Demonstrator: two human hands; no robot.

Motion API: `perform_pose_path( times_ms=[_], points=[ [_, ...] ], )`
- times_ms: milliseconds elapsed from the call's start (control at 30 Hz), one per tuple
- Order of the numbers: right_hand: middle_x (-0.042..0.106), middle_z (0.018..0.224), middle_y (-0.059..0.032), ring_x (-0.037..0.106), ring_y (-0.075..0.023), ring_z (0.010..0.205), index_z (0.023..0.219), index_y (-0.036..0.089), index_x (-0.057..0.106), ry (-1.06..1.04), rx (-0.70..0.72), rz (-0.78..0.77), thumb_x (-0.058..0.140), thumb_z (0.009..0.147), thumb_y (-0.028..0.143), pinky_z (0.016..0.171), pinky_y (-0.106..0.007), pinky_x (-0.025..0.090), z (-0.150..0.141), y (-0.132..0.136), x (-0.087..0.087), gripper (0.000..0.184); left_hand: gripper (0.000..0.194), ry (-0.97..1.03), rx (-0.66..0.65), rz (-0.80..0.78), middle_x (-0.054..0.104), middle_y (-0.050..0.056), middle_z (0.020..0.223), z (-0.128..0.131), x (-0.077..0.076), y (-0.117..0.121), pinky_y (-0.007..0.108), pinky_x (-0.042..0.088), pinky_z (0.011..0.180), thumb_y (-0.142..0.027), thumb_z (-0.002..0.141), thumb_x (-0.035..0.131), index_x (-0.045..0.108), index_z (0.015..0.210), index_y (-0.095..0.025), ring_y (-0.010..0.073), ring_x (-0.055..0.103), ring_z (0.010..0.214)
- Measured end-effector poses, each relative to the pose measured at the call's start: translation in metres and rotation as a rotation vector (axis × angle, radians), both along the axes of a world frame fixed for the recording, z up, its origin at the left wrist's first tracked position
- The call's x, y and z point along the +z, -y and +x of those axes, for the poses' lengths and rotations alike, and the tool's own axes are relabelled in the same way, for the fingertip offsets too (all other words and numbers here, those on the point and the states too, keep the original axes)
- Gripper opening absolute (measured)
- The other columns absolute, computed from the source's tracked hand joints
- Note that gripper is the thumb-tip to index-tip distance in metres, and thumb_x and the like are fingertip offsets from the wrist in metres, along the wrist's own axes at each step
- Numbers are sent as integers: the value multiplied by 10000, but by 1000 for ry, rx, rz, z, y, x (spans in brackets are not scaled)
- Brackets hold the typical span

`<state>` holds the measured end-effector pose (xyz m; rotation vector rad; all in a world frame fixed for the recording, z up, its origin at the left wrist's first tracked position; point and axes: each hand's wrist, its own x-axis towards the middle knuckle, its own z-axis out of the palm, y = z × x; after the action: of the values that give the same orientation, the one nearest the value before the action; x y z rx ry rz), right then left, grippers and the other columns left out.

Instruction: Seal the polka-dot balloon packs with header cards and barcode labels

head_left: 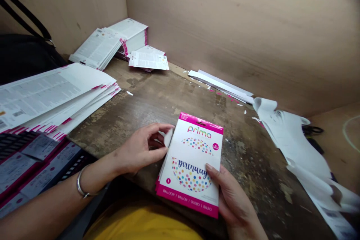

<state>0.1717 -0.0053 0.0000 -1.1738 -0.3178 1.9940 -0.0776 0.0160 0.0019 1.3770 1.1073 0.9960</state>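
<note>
In front of me is a small stack of pink-and-white balloon packets (194, 195), printed "prima" and "balloon". My right hand (234, 202) grips it at the right edge, thumb on the front and fingers behind. A plain white paper band (191, 153) crosses the front and covers the middle of the printed balloon. At the stack's left edge a curved white end of paper sticks out, with my left hand (143, 148) pinched around it; whether it joins the band cannot be made out. My left wrist wears a metal bangle (81, 183).
Stacks of printed cards stand at the left (56, 86) and in the back corner (128, 32). White paper strips (222, 86) lie along the wall. Long curled paper strips (298, 138) and black-handled scissors (312, 130) are at right. Paper scraps dot the worn table (157, 97).
</note>
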Motion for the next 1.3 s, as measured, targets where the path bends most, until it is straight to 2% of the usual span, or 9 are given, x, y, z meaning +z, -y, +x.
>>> perform_pose_path(
  times_ms=[233, 367, 467, 567, 667, 767, 900, 1067, 1300],
  points=[
    [662, 1094, -177, 644, -339, 961, 1326, 164, 428, -7, 14, 5, 753, 719, 229, 891, -554, 467, 0, 1, -2, 691, 289, -24, 315, -252, 626, 8, 746, -15, -4, -2, 249, 497, 573, -371, 724, 658, 627, 890, -137, 141, 585, 634],
    [669, 1078, -179, 647, -341, 952, 1310, 152, 441, -23, 10, 13, 757, 713, 220, 887, -557, 469, -1, 0, -1, 679, 295, -427, 370, -51, 613, 11, 647, -17, 2, 0, 272, 445, 583, -451, 791, 570, 605, 703, -171, 176, 577, 630],
    [674, 1067, -176, 650, -336, 947, 1303, 149, 443, -20, 0, 17, 752, 720, 212, 885, -556, 472, 0, 0, 0, 663, 360, -576, 417, 138, 671, 70, 970, -14, 11, -12, 337, 445, 777, -492, 825, 511, 632, 987, -194, 247, 600, 912],
    [676, 1061, -176, 644, -337, 960, 1297, 141, 440, -36, 6, 32, 759, 711, 209, 882, -554, 473, 0, 0, 0, 671, 533, -318, 192, -85, 658, 125, 1079, -5, 18, -41, 357, 454, 810, -502, 751, 607, 583, 1142, -141, 264, 602, 975],
    [679, 1054, -173, 641, -327, 970, 1278, 136, 448, -65, 24, 66, 745, 732, 219, 873, -539, 483, -5, 1, 0, 627, 446, -61, -162, -378, 708, 120, 898, 10, 21, -68, 344, 485, 738, -407, 602, 757, 678, 915, -99, 250, 646, 828],
    [690, 1030, -154, 656, -311, 932, 1210, 143, 507, -40, 12, 108, 749, 731, 247, 850, -517, 504, -8, 1, -1, 547, 386, 56, -221, -387, 709, 113, 947, 22, 22, -77, 328, 496, 753, -362, 592, 756, 688, 877, -111, 228, 653, 846],
    [714, 922, -75, 664, -249, 829, 973, 165, 617, 257, -274, 299, 823, 623, 292, 820, -424, 529, 20, -8, 0, 425, 421, 96, -110, -368, 700, 120, 987, 17, 23, -76, 310, 499, 716, -380, 640, 713, 652, 965, -118, 209, 656, 832],
    [685, 848, -12, 601, -185, 790, 879, 197, 653, 984, -769, 552, 762, 668, 425, 849, -322, 471, 80, -17, 20, 329, 422, -18, -49, -420, 712, 119, 852, 9, 10, -74, 325, 508, 654, -419, 633, 695, 646, 914, -106, 243, 665, 788],
    [685, 957, -20, 608, -201, 873, 1009, 241, 671, 1292, -462, 942, 654, 794, 361, 773, -284, 466, 64, 2, 58, 246, 376, -499, 131, -150, 654, 142, 840, 16, 23, -70, 414, 476, 710, -471, 568, 720, 632, 744, -151, 388, 575, 962]
  ],
)
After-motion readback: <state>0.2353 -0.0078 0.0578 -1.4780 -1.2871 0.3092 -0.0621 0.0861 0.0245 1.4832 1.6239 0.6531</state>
